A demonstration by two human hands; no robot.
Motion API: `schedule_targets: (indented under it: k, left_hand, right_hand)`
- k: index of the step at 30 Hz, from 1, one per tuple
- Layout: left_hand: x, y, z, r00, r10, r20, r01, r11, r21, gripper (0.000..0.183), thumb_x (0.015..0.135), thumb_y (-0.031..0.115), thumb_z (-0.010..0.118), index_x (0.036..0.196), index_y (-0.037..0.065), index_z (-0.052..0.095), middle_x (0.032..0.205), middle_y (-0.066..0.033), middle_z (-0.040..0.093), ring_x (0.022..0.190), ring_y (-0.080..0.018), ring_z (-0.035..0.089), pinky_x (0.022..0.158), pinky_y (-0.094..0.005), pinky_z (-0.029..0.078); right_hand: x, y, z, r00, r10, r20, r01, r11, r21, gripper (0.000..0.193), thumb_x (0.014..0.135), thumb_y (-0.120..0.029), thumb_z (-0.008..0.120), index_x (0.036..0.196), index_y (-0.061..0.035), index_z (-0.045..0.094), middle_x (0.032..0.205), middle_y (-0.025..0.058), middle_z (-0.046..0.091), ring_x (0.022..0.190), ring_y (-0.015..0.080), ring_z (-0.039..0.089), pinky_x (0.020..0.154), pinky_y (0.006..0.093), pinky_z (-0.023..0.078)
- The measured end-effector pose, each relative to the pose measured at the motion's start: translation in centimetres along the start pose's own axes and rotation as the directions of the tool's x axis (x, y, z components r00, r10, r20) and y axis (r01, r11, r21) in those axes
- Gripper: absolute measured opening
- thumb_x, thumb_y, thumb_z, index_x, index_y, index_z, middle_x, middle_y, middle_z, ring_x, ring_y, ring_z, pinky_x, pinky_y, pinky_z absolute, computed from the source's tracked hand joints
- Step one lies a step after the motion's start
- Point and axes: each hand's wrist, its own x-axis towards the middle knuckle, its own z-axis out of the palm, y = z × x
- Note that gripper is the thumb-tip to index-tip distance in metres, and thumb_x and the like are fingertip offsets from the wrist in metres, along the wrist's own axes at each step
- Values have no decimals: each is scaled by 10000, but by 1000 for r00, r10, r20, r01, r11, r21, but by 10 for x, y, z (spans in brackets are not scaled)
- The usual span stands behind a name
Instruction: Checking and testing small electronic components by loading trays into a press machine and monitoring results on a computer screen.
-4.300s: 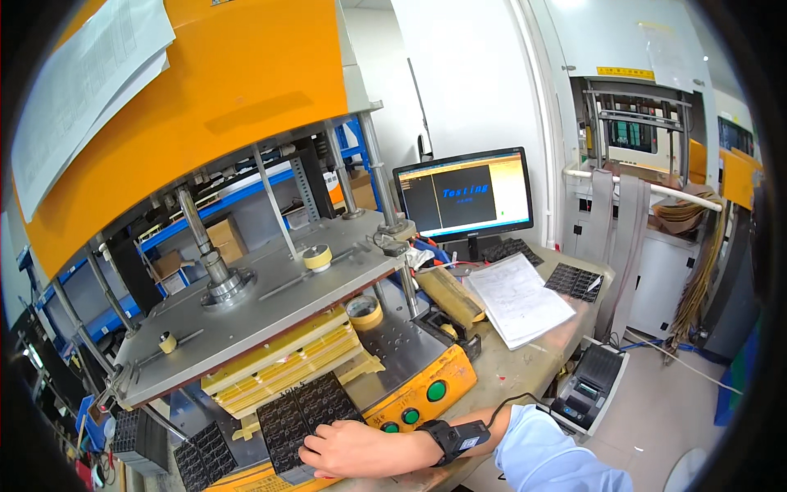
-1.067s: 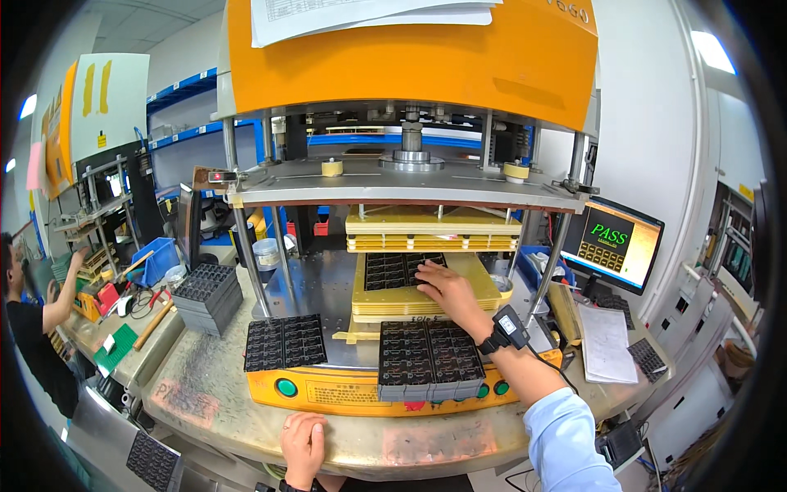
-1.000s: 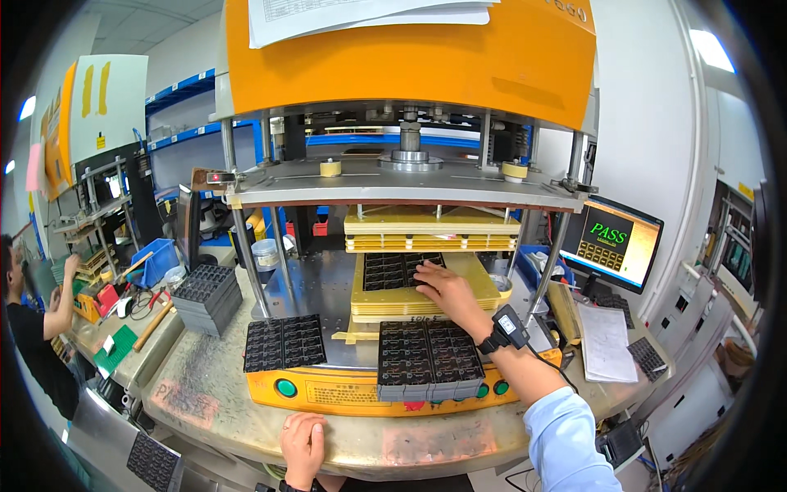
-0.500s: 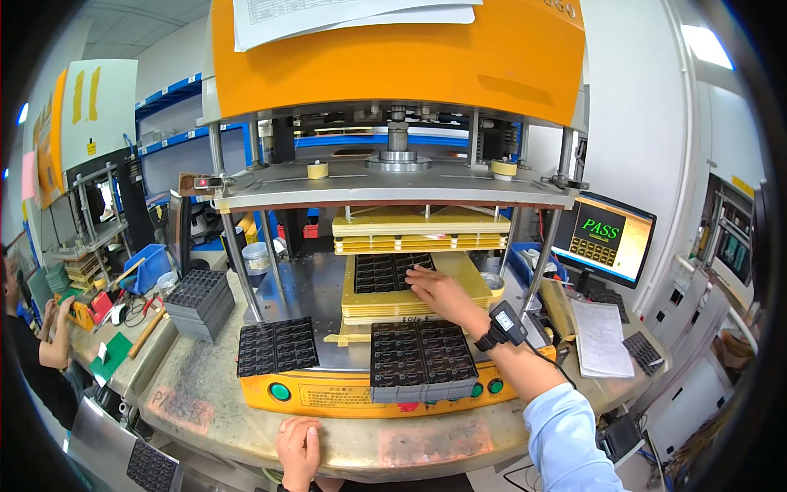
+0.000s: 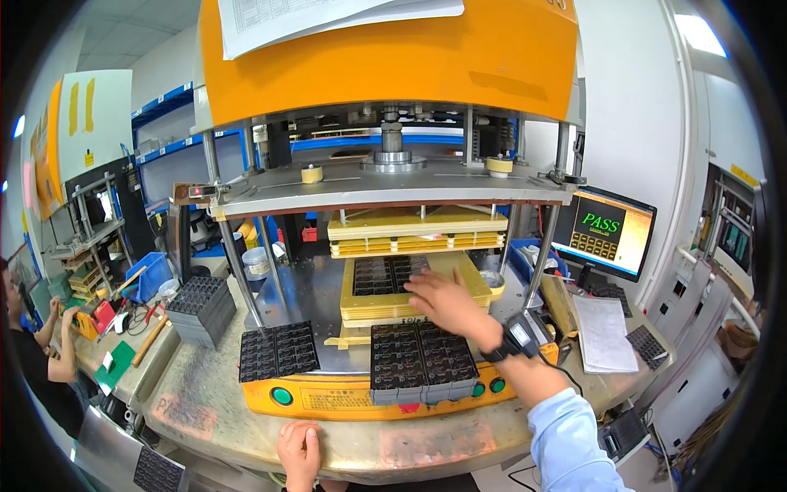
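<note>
My right hand [image 5: 449,308] reaches over the yellow test fixture [image 5: 373,311] with its fingers spread, holding nothing. Its fingertips are at the right side of a black circuit board panel [image 5: 374,277] lying on the fixture; whether they touch it I cannot tell. A wristband with a cable [image 5: 515,340] circles that wrist. Under the forearm side stands a stack of black panels [image 5: 420,362]. One more black panel [image 5: 279,349] lies at the front left of the press. My left hand [image 5: 298,449], loosely curled with nothing showing in it, rests at the bench's front edge.
Above the fixture hangs the yellow upper plate [image 5: 418,223] of the orange press [image 5: 393,61]. Metal posts [image 5: 544,256] flank the fixture. A monitor [image 5: 605,234] and papers [image 5: 605,334] are at right, a panel stack [image 5: 201,312] at left. A person [image 5: 39,353] works far left.
My right hand has drawn back a little to the right and toward me, off the panel's right part. My left hand stays in place. The view has shifted slightly.
</note>
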Motion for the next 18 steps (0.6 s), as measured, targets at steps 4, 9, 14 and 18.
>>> schedule_targets:
  k: [4,9,14,18]
  left_hand:
    - [-5,0,-9,948,-280,153,287,957,-30,293,962,192,590,1170,-14,586,1165,-244,609,1125,-415,538,995,-472,422]
    - [5,-8,6,994,-65,-90,89,952,294,398,932,226,618,1240,-12,533,1252,-252,553,1269,-459,404,1098,-530,306]
    - [11,1,-1,980,-197,4,187,933,307,283,886,154,597,1107,-22,577,1257,-262,563,1227,-477,420,1083,-540,316]
    - [9,5,5,994,-65,-85,92,930,356,214,877,128,570,1034,-15,594,1281,-279,571,1191,-478,453,1073,-529,335]
  right_hand:
    - [-51,-66,-24,967,-252,-31,252,968,-16,277,944,-347,617,1131,-147,663,968,43,709,944,236,665,999,501,408]
    - [-91,-97,-31,941,-339,-15,338,940,-38,244,910,-325,650,989,-95,638,825,39,635,792,211,635,742,339,515]
    - [-97,-94,-22,919,-379,-104,380,925,-11,221,887,-280,660,948,-72,618,787,33,574,754,194,604,632,293,517]
    - [-100,-94,-24,933,-360,-18,360,933,0,325,896,-307,660,1090,-45,665,890,28,645,807,181,615,694,288,530]
